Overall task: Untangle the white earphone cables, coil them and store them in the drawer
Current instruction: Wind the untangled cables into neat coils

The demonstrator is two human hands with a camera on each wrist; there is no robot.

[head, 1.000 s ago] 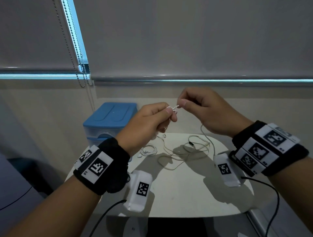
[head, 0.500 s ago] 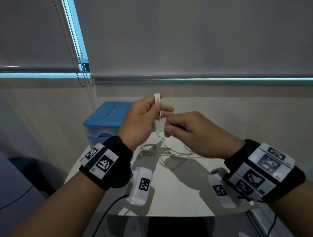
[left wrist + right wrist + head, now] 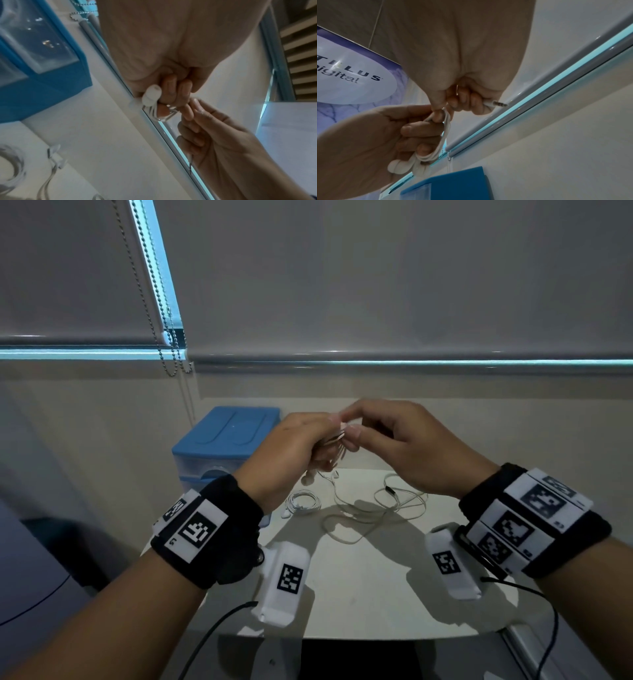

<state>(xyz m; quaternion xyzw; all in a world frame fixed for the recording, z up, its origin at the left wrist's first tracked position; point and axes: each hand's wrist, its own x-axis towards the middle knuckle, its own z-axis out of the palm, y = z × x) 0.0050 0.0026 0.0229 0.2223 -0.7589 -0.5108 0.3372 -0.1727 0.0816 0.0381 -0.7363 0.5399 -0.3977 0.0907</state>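
Observation:
My left hand point(image 3: 325, 441) holds a white earphone cable coil point(image 3: 444, 134) wound round its fingers above the table. Its two earbuds point(image 3: 407, 166) hang under that hand. My right hand point(image 3: 350, 426) meets the left fingertips and pinches the cable's end; the jack plug point(image 3: 498, 104) sticks out between its fingers. A second, coiled earphone point(image 3: 303, 501) lies on the white table point(image 3: 359, 594) below the left hand. A loose tangled cable point(image 3: 376, 508) lies to its right. The blue drawer unit point(image 3: 222, 440) stands at the table's far left.
A wall with two roller blinds rises behind the table, and a bead chain point(image 3: 164, 313) hangs at the left. Black wires point(image 3: 212, 635) run from my wrist cameras over the table's near edge. A printed box point(image 3: 351, 75) shows in the right wrist view.
My right hand dipped below the left, then rose back to its fingertips with the cable. The slack strand that hung to the table is gone into the coil.

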